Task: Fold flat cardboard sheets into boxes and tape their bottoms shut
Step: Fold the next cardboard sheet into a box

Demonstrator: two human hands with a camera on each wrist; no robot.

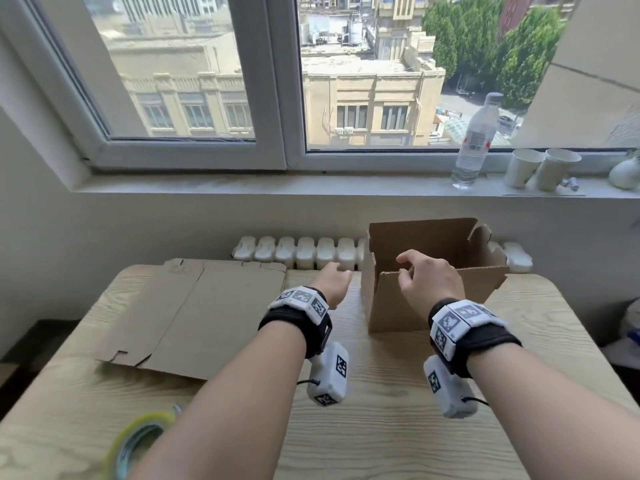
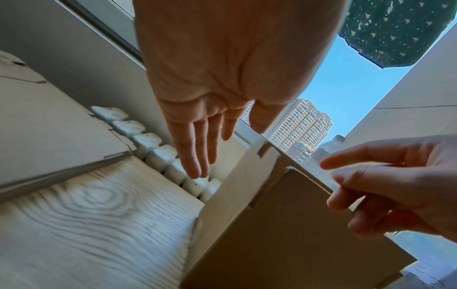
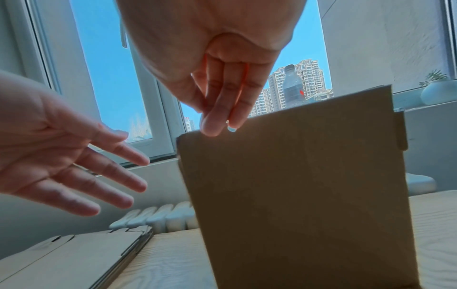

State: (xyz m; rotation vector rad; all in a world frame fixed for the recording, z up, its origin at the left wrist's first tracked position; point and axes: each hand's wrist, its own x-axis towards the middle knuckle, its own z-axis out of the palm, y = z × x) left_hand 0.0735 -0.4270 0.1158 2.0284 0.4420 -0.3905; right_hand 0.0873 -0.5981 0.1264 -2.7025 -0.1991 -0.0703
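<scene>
A brown cardboard box [image 1: 426, 306] stands upright with its top open on the wooden table [image 1: 381, 427], seen close in the wrist views [image 2: 284, 234] [image 3: 309, 195]. My right hand [image 1: 403, 268] hovers at the near top edge by the left corner. Its loosely bent fingertips [image 3: 217, 125] touch that edge, and the thumb lies on the same side as the fingers. My left hand [image 1: 337, 271] is open, fingers straight [image 2: 197, 156], just left of the box and apart from it. A stack of flat cardboard sheets [image 1: 194, 313] lies to the left. A roll of tape [image 1: 138, 434] sits near the front left.
A white radiator [image 1: 294, 252] runs behind the table under the windowsill. On the sill stand a water bottle [image 1: 474, 143], two paper cups [image 1: 540, 168] and a small white vase [image 1: 623, 171]. Bare tabletop shows in front of the box.
</scene>
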